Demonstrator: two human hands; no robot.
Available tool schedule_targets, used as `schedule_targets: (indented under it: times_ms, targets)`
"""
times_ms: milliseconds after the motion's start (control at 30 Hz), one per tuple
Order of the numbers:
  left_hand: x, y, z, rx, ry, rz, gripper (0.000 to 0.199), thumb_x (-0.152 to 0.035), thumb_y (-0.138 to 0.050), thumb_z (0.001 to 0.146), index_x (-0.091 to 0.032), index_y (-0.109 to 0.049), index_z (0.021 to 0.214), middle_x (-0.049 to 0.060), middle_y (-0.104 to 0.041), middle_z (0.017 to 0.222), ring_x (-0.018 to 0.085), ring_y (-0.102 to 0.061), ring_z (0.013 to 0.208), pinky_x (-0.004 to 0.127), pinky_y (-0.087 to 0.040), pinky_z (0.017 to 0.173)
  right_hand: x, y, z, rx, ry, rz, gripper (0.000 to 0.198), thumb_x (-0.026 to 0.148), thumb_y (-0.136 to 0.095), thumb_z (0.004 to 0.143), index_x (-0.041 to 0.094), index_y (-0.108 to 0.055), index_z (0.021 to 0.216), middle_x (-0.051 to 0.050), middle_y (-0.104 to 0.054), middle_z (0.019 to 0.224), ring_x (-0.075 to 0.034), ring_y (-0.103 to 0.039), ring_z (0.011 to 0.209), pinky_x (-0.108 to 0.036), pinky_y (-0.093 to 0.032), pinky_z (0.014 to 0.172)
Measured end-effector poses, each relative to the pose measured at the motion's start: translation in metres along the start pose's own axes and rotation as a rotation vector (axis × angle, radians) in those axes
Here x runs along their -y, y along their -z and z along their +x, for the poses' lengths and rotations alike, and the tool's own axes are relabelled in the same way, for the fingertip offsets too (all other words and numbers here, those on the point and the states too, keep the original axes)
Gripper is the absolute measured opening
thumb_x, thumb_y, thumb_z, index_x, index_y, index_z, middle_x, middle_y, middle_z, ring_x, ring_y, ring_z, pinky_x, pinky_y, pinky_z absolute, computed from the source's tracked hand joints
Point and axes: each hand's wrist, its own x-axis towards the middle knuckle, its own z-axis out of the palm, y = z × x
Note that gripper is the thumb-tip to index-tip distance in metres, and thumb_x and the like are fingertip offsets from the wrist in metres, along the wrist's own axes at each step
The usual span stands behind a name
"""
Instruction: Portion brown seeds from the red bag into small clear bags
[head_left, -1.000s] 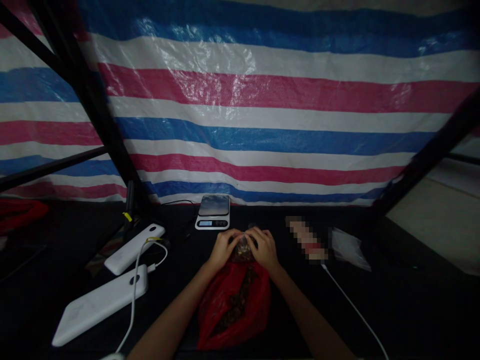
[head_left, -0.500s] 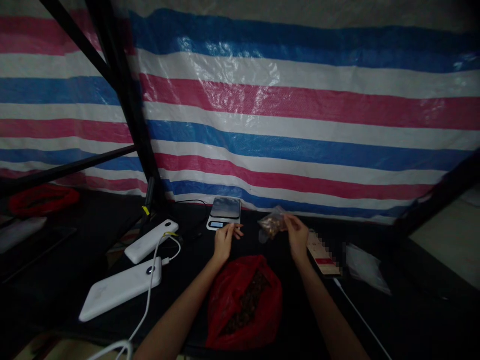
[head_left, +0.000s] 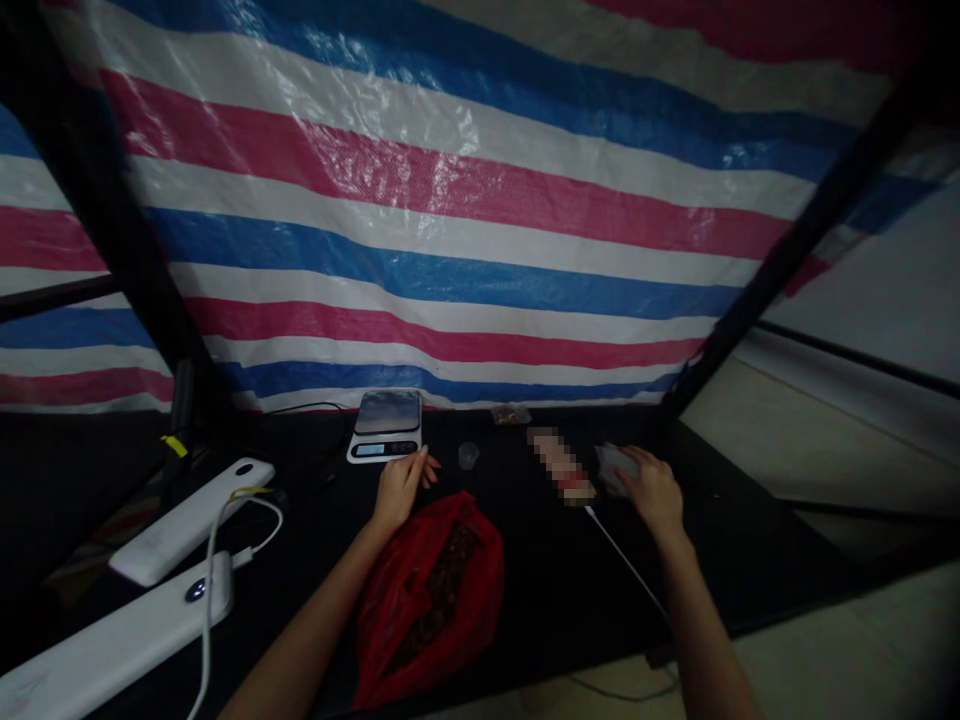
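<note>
My left hand [head_left: 405, 487] rests at the front right corner of a white kitchen scale [head_left: 386, 425], fingers loosely bent and a little apart, with nothing seen in them. On the right, my right hand [head_left: 654, 492] has its fingers closed on clear plastic bags [head_left: 611, 468], partly hidden under the hand. A red plastic bag [head_left: 480, 570] lies open between my forearms, holding many small dark brown pieces [head_left: 439, 595]. A small clear cup [head_left: 468, 456] stands right of the scale. Against the striped sheet lies a small filled clear bag [head_left: 511, 414].
A phone [head_left: 559, 465], partly blurred, lies between my hands with a white cable [head_left: 630, 562] attached. Two white power banks [head_left: 191, 520] lie at the left. Black frame posts [head_left: 787, 210] and a striped plastic sheet [head_left: 465, 230] bound the black table [head_left: 570, 600].
My right hand has let go of the filled clear bag, now lying at the back, and moved right onto the clear plastic bags. The view has turned right; my left hand stays by the scale.
</note>
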Motion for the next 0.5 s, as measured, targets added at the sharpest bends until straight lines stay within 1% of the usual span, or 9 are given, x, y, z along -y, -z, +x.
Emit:
schedule_targets:
  times_ms: [33, 100, 167, 233, 333, 433, 500]
  targets:
    - [-0.001, 0.0, 0.0, 0.007, -0.002, 0.016, 0.047, -0.043, -0.028, 0.087, -0.015, -0.064, 0.08, 0.001, -0.062, 0.058, 0.012, -0.056, 0.051, 0.022, -0.042, 0.054, -0.019, 0.002, -0.003, 0.104, 0.021, -0.007, 0.038, 0.036, -0.051, 0.073, 0.022, -0.058, 0.108, -0.008, -0.056, 0.117, -0.028, -0.049, 0.105, -0.037, -0.041, 0.081]
    - [-0.002, 0.0, -0.001, 0.017, -0.004, 0.039, 0.046, -0.043, -0.028, 0.087, -0.015, -0.065, 0.079, 0.001, -0.062, 0.058, 0.011, -0.056, 0.051, 0.022, -0.041, 0.055, -0.051, 0.002, -0.01, 0.364, 0.054, 0.045, 0.043, 0.037, -0.054, 0.07, 0.022, -0.057, 0.111, -0.007, -0.058, 0.115, -0.026, -0.052, 0.105, -0.036, -0.04, 0.085]
    - [-0.002, 0.0, -0.001, 0.019, -0.005, 0.048, 0.046, -0.043, -0.028, 0.087, -0.016, -0.065, 0.079, 0.0, -0.062, 0.058, 0.011, -0.056, 0.05, 0.022, -0.041, 0.054, -0.071, 0.002, -0.014, 0.466, 0.107, 0.116, 0.047, 0.036, -0.054, 0.07, 0.022, -0.054, 0.115, -0.006, -0.056, 0.118, -0.025, -0.051, 0.108, -0.035, -0.038, 0.09]
    - [-0.001, 0.001, -0.001, 0.017, -0.004, 0.05, 0.047, -0.043, -0.028, 0.087, -0.016, -0.064, 0.079, 0.0, -0.062, 0.058, 0.011, -0.056, 0.05, 0.022, -0.041, 0.054, -0.079, 0.002, -0.014, 0.489, 0.129, 0.159, 0.046, 0.037, -0.051, 0.072, 0.023, -0.054, 0.116, -0.006, -0.055, 0.119, -0.025, -0.049, 0.11, -0.035, -0.036, 0.092]
    - [0.001, 0.002, -0.001, 0.012, 0.004, 0.053, 0.047, -0.044, -0.027, 0.087, -0.015, -0.065, 0.08, 0.001, -0.062, 0.058, 0.011, -0.056, 0.049, 0.022, -0.041, 0.054, -0.08, 0.004, -0.006, 0.516, 0.084, 0.124, 0.04, 0.042, -0.046, 0.076, 0.025, -0.06, 0.109, -0.006, -0.06, 0.112, -0.026, -0.053, 0.105, -0.035, -0.04, 0.087]
    - [0.002, 0.004, -0.001, -0.008, 0.009, 0.047, 0.048, -0.044, -0.027, 0.087, -0.015, -0.065, 0.081, 0.001, -0.062, 0.058, 0.011, -0.056, 0.049, 0.022, -0.041, 0.053, -0.08, 0.004, 0.0, 0.5, 0.053, 0.045, 0.036, 0.041, -0.048, 0.074, 0.026, -0.064, 0.102, -0.007, -0.065, 0.103, -0.027, -0.058, 0.096, -0.035, -0.043, 0.08]
    - [0.002, 0.005, 0.0, -0.017, 0.009, 0.039, 0.049, -0.044, -0.027, 0.087, -0.015, -0.065, 0.081, 0.001, -0.062, 0.058, 0.011, -0.056, 0.049, 0.022, -0.041, 0.053, -0.081, 0.004, -0.001, 0.502, 0.055, 0.028, 0.038, 0.043, -0.05, 0.072, 0.027, -0.063, 0.104, -0.007, -0.065, 0.103, -0.028, -0.059, 0.095, -0.034, -0.044, 0.077]
